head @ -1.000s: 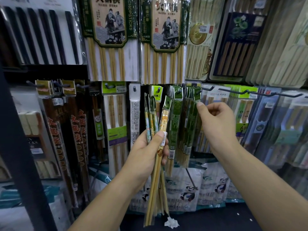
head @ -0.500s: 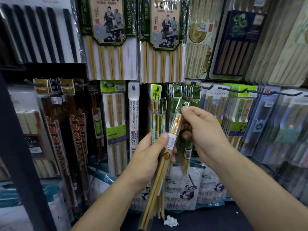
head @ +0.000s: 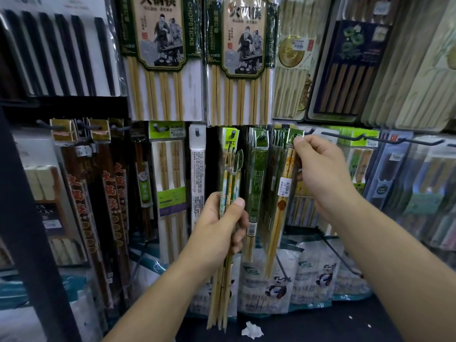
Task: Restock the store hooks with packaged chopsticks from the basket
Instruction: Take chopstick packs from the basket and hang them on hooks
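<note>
Right of the hanging green packs [head: 257,169], the right hand [head: 323,176] pinches a yellow chopstick pack [head: 283,191] by its header; left of them, the left hand [head: 219,230] grasps a bundle of packs [head: 229,183].

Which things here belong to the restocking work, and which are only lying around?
Job: right hand pinching the yellow chopstick pack at its top; left hand gripping spare packs.
Lying about: crumpled paper, panda bags, black chopsticks upper left.

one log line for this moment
right hand: pinches top of chopstick pack | left hand: grips spare packs | hung: cannot tell
</note>
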